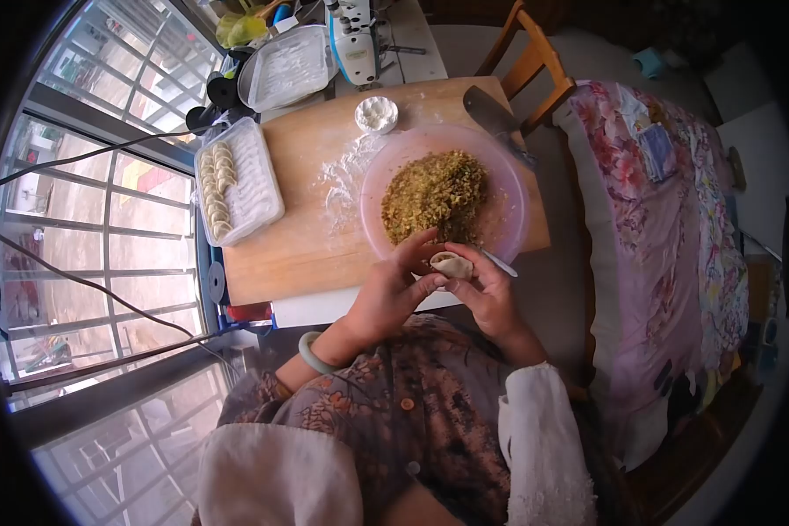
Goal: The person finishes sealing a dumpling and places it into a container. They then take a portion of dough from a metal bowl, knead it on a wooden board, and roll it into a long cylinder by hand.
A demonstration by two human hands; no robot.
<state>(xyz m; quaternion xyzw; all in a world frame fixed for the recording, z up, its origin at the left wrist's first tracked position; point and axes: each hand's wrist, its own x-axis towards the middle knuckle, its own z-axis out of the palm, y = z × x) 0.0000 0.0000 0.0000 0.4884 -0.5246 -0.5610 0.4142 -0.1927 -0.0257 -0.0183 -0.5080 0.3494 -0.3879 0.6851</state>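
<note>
"Across the middle, what is the surface?"

"Pale wooden board (302, 228), dusted with flour (346, 180). Clockwise from the pink bowl (371, 197): chair (530, 66) and broad knife (491, 114) at one, floral cloth (627, 263) at three to four, barred window (110, 210) at nine."

"Any writing?"

"Some marking on the white-and-blue machine (352, 48) at eleven, too small to read."

"And the containers?"

"Crumbly filling (434, 193) heaps up in the pink bowl; a white handle (498, 261) lies at its five o'clock. White powder fills the small bowl (387, 127) at eleven. Nine o'clock, a clear tray (267, 197) holds folded dumplings (213, 188) along its left side; another tray (285, 70), powdery inside, sits at ten."

"The hands?"

"At six, left hand (387, 294) and right hand (494, 298) pinch a partly open dumpling (452, 266) between thumbs and fingers, filling showing."
</note>
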